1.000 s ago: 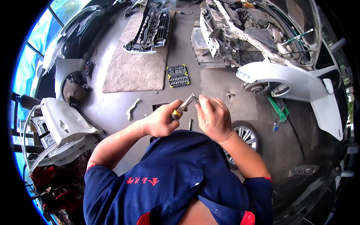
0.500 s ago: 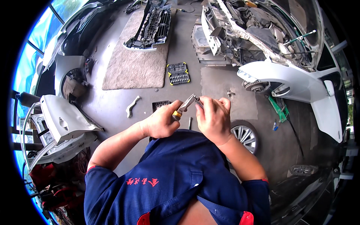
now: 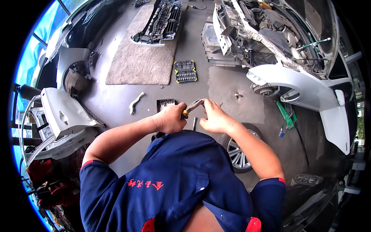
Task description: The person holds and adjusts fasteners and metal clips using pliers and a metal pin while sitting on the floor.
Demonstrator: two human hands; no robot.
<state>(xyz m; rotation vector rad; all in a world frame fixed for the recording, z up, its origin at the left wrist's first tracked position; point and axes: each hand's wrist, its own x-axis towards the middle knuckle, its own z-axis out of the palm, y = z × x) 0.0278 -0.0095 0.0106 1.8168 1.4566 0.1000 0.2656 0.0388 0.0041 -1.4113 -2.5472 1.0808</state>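
Observation:
My left hand (image 3: 172, 119) is closed round the yellow handle of a pair of pliers (image 3: 196, 103), whose metal jaws point up to the right. At the jaw tips, the fingers of my right hand (image 3: 215, 118) are pinched together. What they hold is mostly hidden; a thin dark end shows beyond the knuckles. Below the pliers, a slim metal bar (image 3: 194, 123) lies on the floor between my hands. Just behind my left hand sits a small dark tray (image 3: 165, 103) of small parts, partly covered by that hand.
An open socket set case (image 3: 185, 71) lies ahead, beside a beige mat (image 3: 143, 65) bearing a black grille (image 3: 162, 23). A partly dismantled white car (image 3: 293, 77) stands at right, with a green jack (image 3: 286, 114) and a loose wheel (image 3: 239, 152). White door panels (image 3: 58, 112) stand left.
Both hands have shifted slightly, and the pliers lie at a flatter angle. My right hand has turned, so the dark piece seen in its fingers before is now mostly hidden.

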